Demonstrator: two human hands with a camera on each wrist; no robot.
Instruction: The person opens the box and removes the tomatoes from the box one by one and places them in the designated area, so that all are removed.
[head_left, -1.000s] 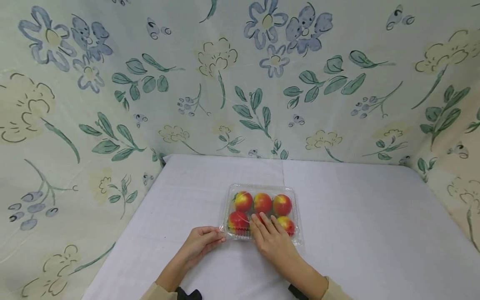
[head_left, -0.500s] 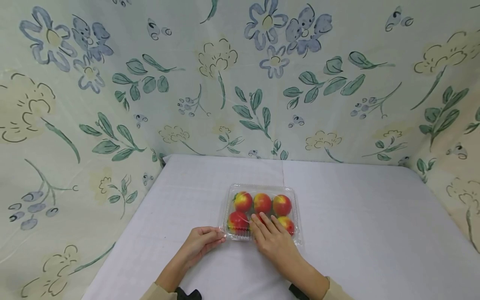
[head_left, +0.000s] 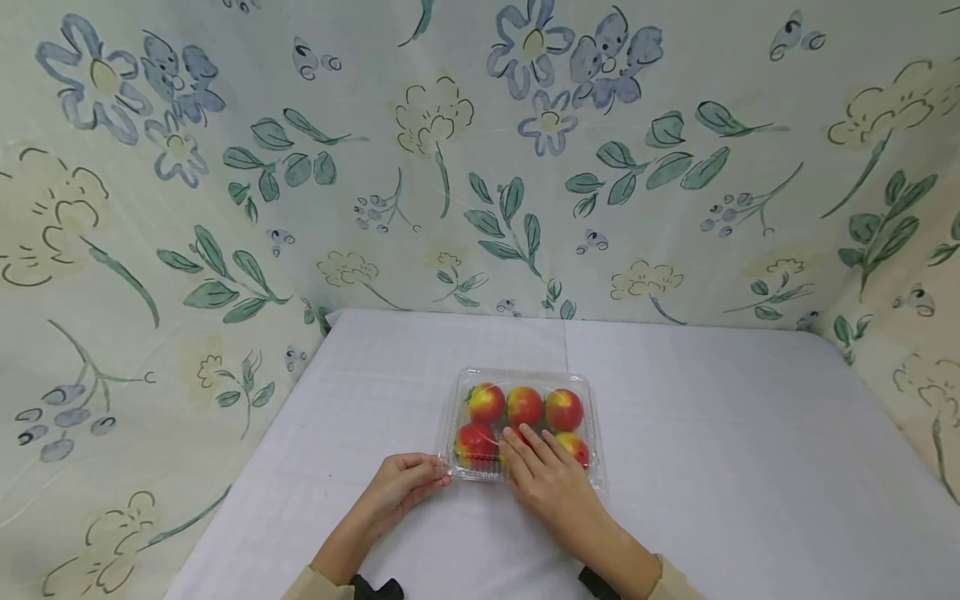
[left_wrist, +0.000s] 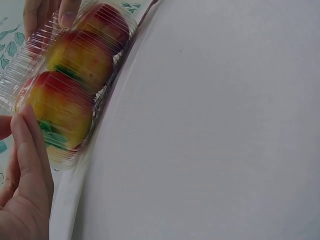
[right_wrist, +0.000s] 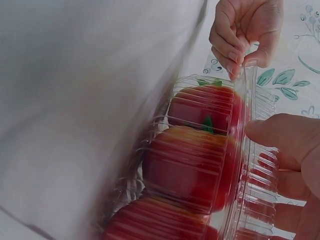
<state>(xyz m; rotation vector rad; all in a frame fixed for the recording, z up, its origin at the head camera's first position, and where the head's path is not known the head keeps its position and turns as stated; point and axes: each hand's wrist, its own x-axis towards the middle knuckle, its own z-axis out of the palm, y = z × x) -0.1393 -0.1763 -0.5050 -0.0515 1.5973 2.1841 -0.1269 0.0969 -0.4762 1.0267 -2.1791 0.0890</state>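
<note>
A clear plastic clamshell box (head_left: 525,375) lies on the white-covered table with several red-and-yellow fruits (head_left: 525,406) inside, some with green leaves; their exact kind is unclear. My left hand (head_left: 407,483) pinches the box's near left corner between thumb and fingers, plainly seen in the right wrist view, where that left hand (right_wrist: 250,30) is at the top. My right hand (head_left: 547,483) rests on the lid's near half with fingers straight, partly covering the front-row fruits. In the right wrist view its thumb (right_wrist: 265,132) touches the box's rim. The lid looks closed.
The white tablecloth (head_left: 712,433) spreads around the box on all sides. Floral fabric (head_left: 480,167) hangs behind the table and along both its sides. Black straps (head_left: 378,588) show at the wrists near the bottom edge.
</note>
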